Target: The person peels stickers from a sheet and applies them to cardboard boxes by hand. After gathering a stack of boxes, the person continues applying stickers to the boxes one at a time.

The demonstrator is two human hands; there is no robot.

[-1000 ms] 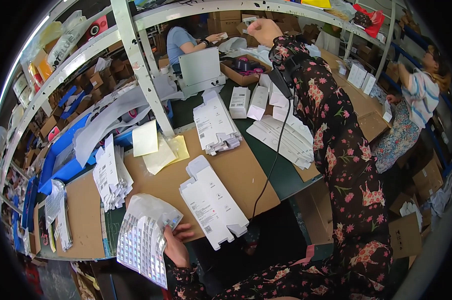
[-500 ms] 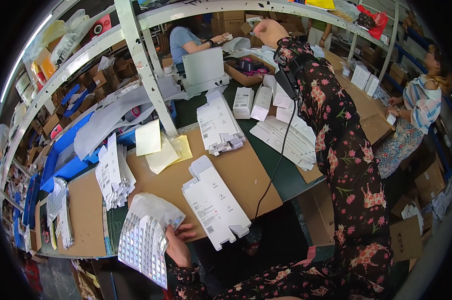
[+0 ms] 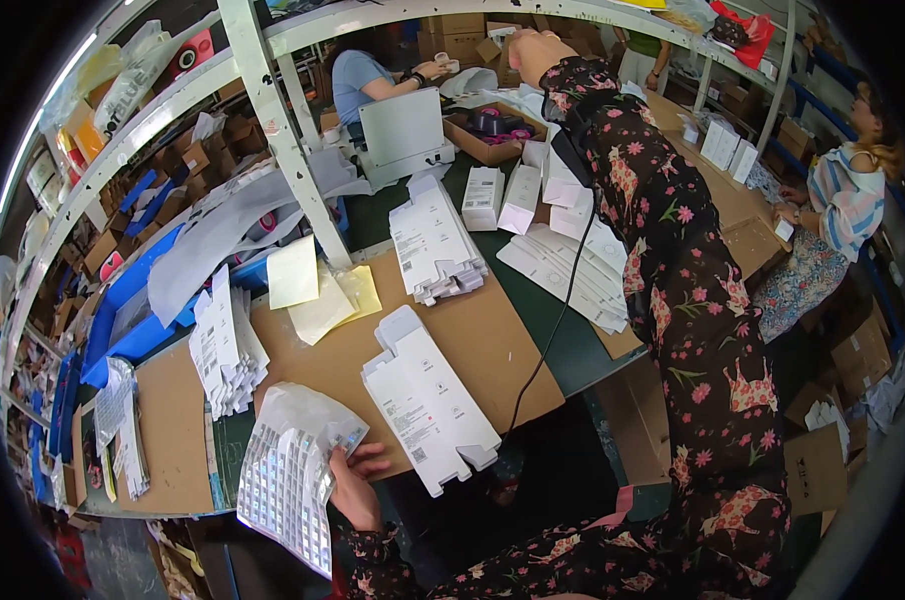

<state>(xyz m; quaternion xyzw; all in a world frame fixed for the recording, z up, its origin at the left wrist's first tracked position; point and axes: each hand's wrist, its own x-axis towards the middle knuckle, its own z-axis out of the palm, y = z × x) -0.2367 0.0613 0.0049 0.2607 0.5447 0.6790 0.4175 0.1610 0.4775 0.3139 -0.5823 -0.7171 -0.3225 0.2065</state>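
Note:
My left hand [image 3: 357,488] grips a sheet of shiny silver square stickers [image 3: 288,475] by its right edge, thumb on top, at the table's near edge. Right of it lies a flat, unfolded white carton [image 3: 431,400] with small print, on brown cardboard [image 3: 518,375]. Stretched far forward, my right hand [image 3: 536,55] is high above the far side of the table, its fingers curled in. What they hold, if anything, is hidden. Behind the single carton is a stack of flat white cartons [image 3: 435,240].
Upright white boxes [image 3: 483,198] and fanned flat cartons [image 3: 563,275] lie under my right arm. A black cable [image 3: 570,290] crosses the table. A metal shelf post [image 3: 283,130] rises at the left, near yellowish paper sheets [image 3: 318,305]. Two co-workers [image 3: 358,80] [image 3: 838,210] handle small white items.
My right hand has shifted slightly left and up, still far forward. My left hand keeps the sticker sheet nearly in place. The blue-shirted co-worker's hands have moved a little.

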